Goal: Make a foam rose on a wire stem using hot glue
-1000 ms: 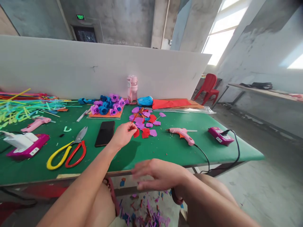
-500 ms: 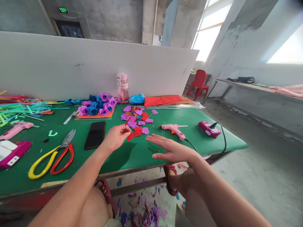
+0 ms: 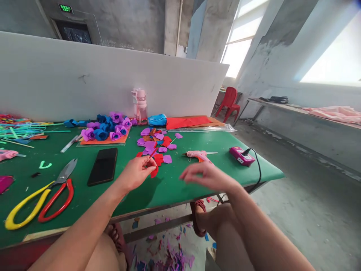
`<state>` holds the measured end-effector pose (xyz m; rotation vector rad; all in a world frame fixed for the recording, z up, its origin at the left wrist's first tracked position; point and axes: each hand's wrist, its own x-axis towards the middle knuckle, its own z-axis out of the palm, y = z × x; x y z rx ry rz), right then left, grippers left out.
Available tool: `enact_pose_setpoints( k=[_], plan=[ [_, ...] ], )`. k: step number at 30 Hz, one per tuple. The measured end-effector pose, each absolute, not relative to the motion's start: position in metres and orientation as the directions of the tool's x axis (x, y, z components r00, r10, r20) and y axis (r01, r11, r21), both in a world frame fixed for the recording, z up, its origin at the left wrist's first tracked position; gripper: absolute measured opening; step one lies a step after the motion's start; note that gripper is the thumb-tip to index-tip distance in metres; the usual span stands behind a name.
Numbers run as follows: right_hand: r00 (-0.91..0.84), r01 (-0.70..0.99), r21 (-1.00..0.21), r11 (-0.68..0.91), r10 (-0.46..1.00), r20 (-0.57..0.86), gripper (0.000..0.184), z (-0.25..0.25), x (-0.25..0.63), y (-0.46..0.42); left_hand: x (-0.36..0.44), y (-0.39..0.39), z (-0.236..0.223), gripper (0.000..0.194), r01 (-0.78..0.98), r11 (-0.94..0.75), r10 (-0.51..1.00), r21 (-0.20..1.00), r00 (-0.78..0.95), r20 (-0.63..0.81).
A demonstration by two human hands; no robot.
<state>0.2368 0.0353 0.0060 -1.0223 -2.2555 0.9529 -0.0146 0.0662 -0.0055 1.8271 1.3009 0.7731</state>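
Observation:
My left hand (image 3: pixel 138 173) is closed, its thumb and fingers pinching a piece of red paper (image 3: pixel 154 172) just above the green tabletop. A narrow red end shows above the fingertips; the rest is hidden by them. My right hand (image 3: pixel 204 176) is in the air near a pink hot glue gun (image 3: pixel 196 154), fingers loosely bent and slightly blurred, with nothing visible in them. It covers part of the glue gun's handle. Beyond my left hand lie loose purple paper petals (image 3: pixel 149 145), with red, brown and blue pieces among them.
Scissors (image 3: pixel 60 184) and a black phone (image 3: pixel 103 165) lie left. Purple and blue paper flowers (image 3: pixel 104 128) sit near a pink bottle (image 3: pixel 139 105). At right is a magenta power strip (image 3: pixel 241 156) with a black cord. A white board (image 3: pixel 113 79) stands behind; scraps litter the floor.
The view has shifted, so the table things sit further left. My right hand's fingers have drawn in from spread to loosely bent. My left hand still pinches the red paper.

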Motion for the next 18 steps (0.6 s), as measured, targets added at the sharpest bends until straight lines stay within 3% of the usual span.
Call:
enact_pose_setpoints(
  k=[1, 3, 5, 7, 10, 15, 18],
  plan=[
    [-0.395, 0.545, -0.722, 0.426, 0.890, 0.226, 0.031, 0.002, 0.252, 0.048, -0.013, 0.065, -0.007, 0.012, 0.496, -0.189, 0.949, 0.847, 0.315, 0.027],
    [0.020, 0.732, -0.654, 0.193, 0.953, 0.303, 0.032, -0.010, 0.282, 0.069, -0.010, 0.064, -0.010, 0.011, 0.496, -0.164, 0.937, 0.853, 0.348, -0.022],
    [0.204, 0.830, -0.557, -0.043, 0.951, 0.231, 0.031, -0.024, 0.304, 0.083, -0.009, 0.066, -0.016, 0.013, 0.496, -0.131, 0.928, 0.858, 0.366, -0.070],
    [0.212, 0.845, -0.508, -0.165, 0.976, 0.036, 0.035, -0.035, 0.316, 0.089, -0.009, 0.069, -0.022, 0.014, 0.494, -0.100, 0.929, 0.864, 0.357, -0.096],
    [0.090, 0.835, -0.527, -0.157, 0.984, -0.152, 0.030, -0.043, 0.318, 0.093, -0.008, 0.073, -0.029, 0.013, 0.485, -0.050, 0.947, 0.873, 0.301, -0.113],
    [-0.011, 0.889, -0.457, -0.037, 0.995, -0.102, 0.025, -0.046, 0.307, 0.097, -0.006, 0.074, -0.031, 0.010, 0.438, 0.062, 0.940, 0.897, 0.276, -0.200],
    [-0.049, 0.767, -0.642, -0.018, 0.995, -0.086, 0.025, -0.039, 0.299, 0.089, -0.008, 0.075, -0.027, 0.012, 0.364, 0.089, 0.904, 0.927, 0.361, -0.229]
  ],
)
